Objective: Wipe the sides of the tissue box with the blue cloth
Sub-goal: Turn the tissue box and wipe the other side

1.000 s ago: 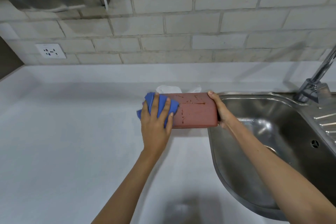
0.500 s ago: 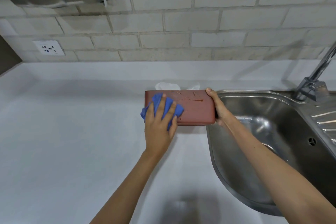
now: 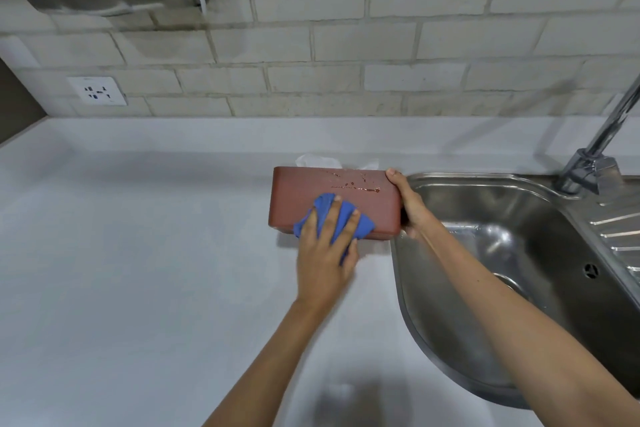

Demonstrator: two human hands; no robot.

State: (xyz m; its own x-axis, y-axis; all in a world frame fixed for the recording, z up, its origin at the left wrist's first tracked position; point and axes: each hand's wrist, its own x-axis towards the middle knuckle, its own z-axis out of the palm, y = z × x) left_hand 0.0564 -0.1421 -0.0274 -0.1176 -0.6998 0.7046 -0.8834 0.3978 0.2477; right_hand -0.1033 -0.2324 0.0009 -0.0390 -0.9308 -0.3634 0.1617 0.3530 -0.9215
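A reddish-brown tissue box point(image 3: 367, 208) stands on the white counter beside the sink, with white tissue point(image 3: 313, 161) poking out behind its top edge. Wet streaks and droplets mark the upper right of its near side. My left hand point(image 3: 323, 255) presses a crumpled blue cloth point(image 3: 337, 217) flat against the lower middle of that side. The box's right end is gripped by my right hand point(image 3: 410, 204), thumb on the top corner.
A steel sink point(image 3: 512, 253) lies directly right of the box, its tap point(image 3: 595, 163) at the far right and a ribbed drainer point(image 3: 620, 229) beyond. A wall socket point(image 3: 97, 91) sits on the tiled wall at left. White counter point(image 3: 138, 253) spreads left and toward me.
My left hand slid the blue cloth from the box's left end rightward and down to the lower middle of the near side. The right hand kept its grip.
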